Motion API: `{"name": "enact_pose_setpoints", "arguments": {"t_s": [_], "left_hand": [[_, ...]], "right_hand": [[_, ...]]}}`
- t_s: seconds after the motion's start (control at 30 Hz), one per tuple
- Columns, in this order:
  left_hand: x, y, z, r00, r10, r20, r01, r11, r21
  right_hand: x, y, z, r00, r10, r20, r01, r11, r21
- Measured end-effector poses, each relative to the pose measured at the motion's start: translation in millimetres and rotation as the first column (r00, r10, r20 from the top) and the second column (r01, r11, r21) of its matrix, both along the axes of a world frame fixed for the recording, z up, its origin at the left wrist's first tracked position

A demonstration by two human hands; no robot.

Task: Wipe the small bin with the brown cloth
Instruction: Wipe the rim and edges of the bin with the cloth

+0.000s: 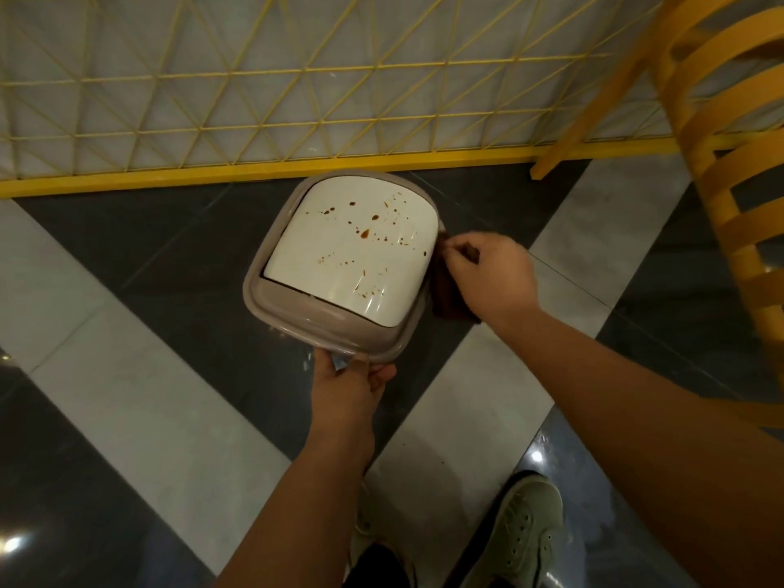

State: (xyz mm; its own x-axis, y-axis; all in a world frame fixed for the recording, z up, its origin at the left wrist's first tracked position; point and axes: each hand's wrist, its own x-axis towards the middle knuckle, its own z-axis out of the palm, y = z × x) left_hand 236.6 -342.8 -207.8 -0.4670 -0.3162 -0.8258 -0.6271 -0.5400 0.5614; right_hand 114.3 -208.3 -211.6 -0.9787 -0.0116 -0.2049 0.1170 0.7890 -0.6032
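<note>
**Cloth at right rim, lid stains untouched**

Small bin (343,265) sits on the tiled floor (127,396), its far edge close against the yellow base rail of the lattice fence (263,171). Seen from above: taupe rim, cream swing lid (352,244) spattered with brown spots, densest toward the far-right part of the lid.

Left hand (350,381) grips the near rim, fingers curled over the edge, so the bin is steadied. Right hand (488,275) pinches the brown cloth (445,290) against the bin's right side, just off the lid edge. Cloth hangs down beside the rim; whether it's actually pressing on the rim or only brushing it I can't tell, the hand covers the contact.

Key relation: the stains lie left and slightly away from the right hand, across the lid. Lid's long axis runs roughly near-left to far-right. Right hand is the nearer one to the spots and it has the cloth, so my read is the next stroke goes leftward over the lid while the left hand holds. Lid is hinged, so it may tip under pressure.

Yellow slatted chair (721,184) stands off to the right, shoe (522,532) at the near edge.
</note>
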Motion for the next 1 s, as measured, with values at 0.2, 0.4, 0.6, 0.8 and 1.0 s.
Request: {"name": "enact_pose_setpoints", "arguments": {"t_s": [0.2,0.4,0.6,0.8,1.0], "left_hand": [[0.4,1.3,-3.9,1.000,0.015,-0.026,-0.015,1.000,-0.009],[2.1,1.8,-6.2,0.999,0.015,-0.045,-0.016,0.999,-0.038],[-1.4,2.2,-5.5,0.998,0.049,-0.041,-0.051,0.998,-0.030],[0.9,9.8,-6.6,0.993,0.033,-0.116,-0.041,0.997,-0.069],[2.9,7.8,-12.1,0.996,0.027,-0.081,-0.034,0.995,-0.092]], "right_hand": [[26.8,-4.2,-6.3,0.995,0.098,-0.012,-0.096,0.990,0.105],[51.5,2.6,-1.6,0.941,0.339,0.016,-0.338,0.932,0.132],[6.7,-6.9,-3.0,0.998,0.045,-0.040,-0.039,0.989,0.140],[85.3,-13.1,-7.6,0.967,0.256,0.009,-0.256,0.966,0.032],[93.7,-18.4,-9.5,0.856,0.515,-0.029,-0.514,0.857,0.039]]}}
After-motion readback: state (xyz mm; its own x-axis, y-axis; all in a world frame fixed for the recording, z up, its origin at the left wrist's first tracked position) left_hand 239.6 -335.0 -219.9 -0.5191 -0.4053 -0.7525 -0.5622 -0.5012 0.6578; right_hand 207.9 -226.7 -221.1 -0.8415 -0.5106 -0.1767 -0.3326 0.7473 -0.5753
